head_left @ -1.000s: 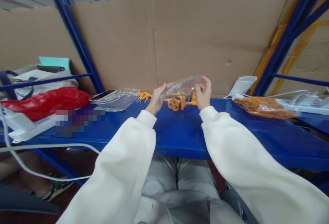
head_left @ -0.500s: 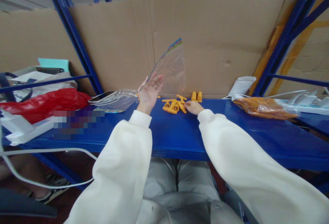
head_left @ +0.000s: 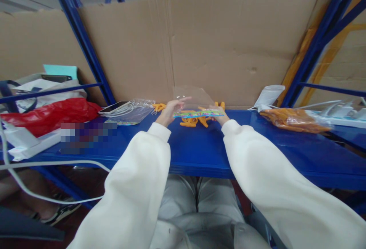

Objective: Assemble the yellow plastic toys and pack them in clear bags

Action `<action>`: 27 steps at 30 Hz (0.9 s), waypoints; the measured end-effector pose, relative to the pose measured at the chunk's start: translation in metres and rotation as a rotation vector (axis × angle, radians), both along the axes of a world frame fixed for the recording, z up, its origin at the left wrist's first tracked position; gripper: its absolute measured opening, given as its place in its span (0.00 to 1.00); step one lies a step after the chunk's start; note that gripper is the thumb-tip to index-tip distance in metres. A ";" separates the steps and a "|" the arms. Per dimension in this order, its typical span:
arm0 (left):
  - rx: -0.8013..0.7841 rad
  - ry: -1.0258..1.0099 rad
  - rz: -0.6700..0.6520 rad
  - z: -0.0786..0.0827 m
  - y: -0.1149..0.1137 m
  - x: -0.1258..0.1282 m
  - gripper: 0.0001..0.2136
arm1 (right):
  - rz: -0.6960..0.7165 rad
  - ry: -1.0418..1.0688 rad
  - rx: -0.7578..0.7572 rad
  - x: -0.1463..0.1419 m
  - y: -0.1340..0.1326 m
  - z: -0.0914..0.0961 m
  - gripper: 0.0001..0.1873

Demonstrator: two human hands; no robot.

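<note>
At frame centre, the left hand [head_left: 170,111] and right hand [head_left: 217,112] each grip an end of a clear plastic bag [head_left: 195,102] above orange plastic pieces [head_left: 194,121] on the blue shelf [head_left: 200,146].

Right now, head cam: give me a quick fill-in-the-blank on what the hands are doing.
1. Both hands, left hand and right hand, hold a clear plastic ____.
2. The small toys under it are ____ in colour.
3. The shelf they lie on is ____.

Missing words: bag; orange; blue
</note>
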State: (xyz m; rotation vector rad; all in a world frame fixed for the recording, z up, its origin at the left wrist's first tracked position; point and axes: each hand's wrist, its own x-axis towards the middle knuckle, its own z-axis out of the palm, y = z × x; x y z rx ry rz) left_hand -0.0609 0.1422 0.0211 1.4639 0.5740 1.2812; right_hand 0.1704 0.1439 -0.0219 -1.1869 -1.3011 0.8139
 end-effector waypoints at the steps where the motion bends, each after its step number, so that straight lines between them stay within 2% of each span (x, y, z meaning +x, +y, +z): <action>1: 0.005 0.023 -0.033 -0.001 0.001 -0.001 0.04 | 0.005 0.043 -0.021 0.001 -0.001 0.003 0.22; 3: -0.004 0.073 -0.088 -0.004 0.003 -0.002 0.02 | 0.028 0.131 -0.071 0.003 -0.006 0.011 0.29; 5: -0.044 0.128 -0.104 -0.007 0.004 -0.001 0.04 | 0.087 0.276 -0.109 0.005 -0.014 0.020 0.32; 7: -0.099 0.180 -0.079 -0.009 0.004 0.000 0.06 | 0.119 0.403 -0.134 0.005 -0.022 0.027 0.29; 9: -0.143 0.230 -0.029 -0.010 0.004 0.001 0.06 | 0.094 0.466 -0.132 0.005 -0.027 0.031 0.21; 12: -0.157 0.286 0.081 -0.012 0.003 0.003 0.06 | 0.005 0.450 -0.114 0.004 -0.030 0.030 0.09; 15: -0.124 0.287 0.200 -0.012 0.001 0.004 0.09 | -0.033 0.360 -0.099 0.003 -0.028 0.026 0.07; 20: -0.191 0.206 0.307 -0.005 -0.004 0.007 0.06 | -0.015 0.302 -0.058 0.002 -0.030 0.025 0.08; 24: -0.225 0.067 0.385 -0.001 -0.006 0.008 0.09 | 0.106 0.293 -0.136 -0.002 -0.036 0.027 0.11; 27: -0.208 0.043 0.484 -0.001 -0.005 0.009 0.10 | 0.108 0.280 -0.168 -0.009 -0.036 0.024 0.12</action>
